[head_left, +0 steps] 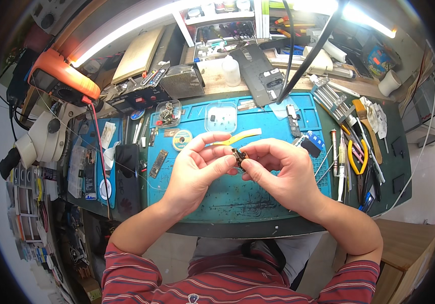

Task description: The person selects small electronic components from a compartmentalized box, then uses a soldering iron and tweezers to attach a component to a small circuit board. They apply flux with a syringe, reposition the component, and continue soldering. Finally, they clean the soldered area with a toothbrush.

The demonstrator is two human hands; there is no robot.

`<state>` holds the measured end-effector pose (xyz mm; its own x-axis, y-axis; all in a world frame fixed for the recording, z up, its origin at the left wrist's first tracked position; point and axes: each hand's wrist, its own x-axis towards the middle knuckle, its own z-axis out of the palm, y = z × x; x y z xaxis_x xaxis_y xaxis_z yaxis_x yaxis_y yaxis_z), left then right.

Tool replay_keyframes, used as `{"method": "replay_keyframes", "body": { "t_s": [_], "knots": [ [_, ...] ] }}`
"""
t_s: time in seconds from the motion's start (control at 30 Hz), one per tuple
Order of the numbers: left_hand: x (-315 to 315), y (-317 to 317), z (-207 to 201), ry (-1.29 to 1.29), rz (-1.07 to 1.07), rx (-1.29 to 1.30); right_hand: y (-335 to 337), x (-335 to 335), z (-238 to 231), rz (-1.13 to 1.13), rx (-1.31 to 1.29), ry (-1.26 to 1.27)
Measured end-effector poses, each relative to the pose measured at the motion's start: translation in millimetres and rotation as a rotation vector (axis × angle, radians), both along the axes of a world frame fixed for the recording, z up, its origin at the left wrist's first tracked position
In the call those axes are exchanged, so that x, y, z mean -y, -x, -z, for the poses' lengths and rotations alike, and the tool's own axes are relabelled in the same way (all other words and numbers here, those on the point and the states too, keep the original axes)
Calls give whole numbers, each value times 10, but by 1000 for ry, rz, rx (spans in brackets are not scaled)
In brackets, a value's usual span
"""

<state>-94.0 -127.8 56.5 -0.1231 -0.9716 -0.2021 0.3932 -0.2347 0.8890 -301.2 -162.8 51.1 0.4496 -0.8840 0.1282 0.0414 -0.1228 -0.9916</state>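
- Two hands meet over the middle of our blue work mat: the left hand and the right hand, fingertips facing each other.
- Between them we hold a small dark electronic part, pinched by the left thumb and forefinger on one side and the right thumb and forefinger on the other; both sets of fingers are closed on it, just above the mat.
- A yellow plastic pry strip lies on the mat just behind the fingers.
- We log a round solder-wire spool, yellow-green with a dark centre, left of the strip.
- Two clear plastic boxes sit at the mat's far edge: a square one with tiny parts, and a smaller one of dark metal bits.
- A white squeeze bottle stands upright behind the mat.
- A dark phone back cover lies beside the bottle.
- Yellow-handled pliers lie among tools right of the mat.
- A white round label shows on a dark flat pack at the left.
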Motion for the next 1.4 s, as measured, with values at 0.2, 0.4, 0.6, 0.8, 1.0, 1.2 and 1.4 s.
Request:
{"method": "replay_keyframes", "body": {
  "t_s": [0.2, 0.4, 0.6, 0.8, 1.0, 1.2, 1.4],
  "knots": [
    [4, -6, 5, -10, 5, 7, 4, 2, -10, -11, -3, 4],
    [2, -11, 3, -11, 3, 16, -6, -1, -17, -16, 9, -5],
    [4, 20, -1, -17, 0, 31, -6, -13, -46, 34, 40, -76],
    [-46, -28, -8, -62, -43, 64, 21, 1, -51, 82, -435, 283],
    [-70, -53, 0, 22, 27, 57, 24, -31, 167, 85, -601, 624],
    [-291, -87, -70, 22, 128, 190, 676, -179, -321, 340, -728, 560],
    [-560, -321, 57, 408, 136, 901, 1945, -312, -321, 834, -1237, 522]
  ]
}}
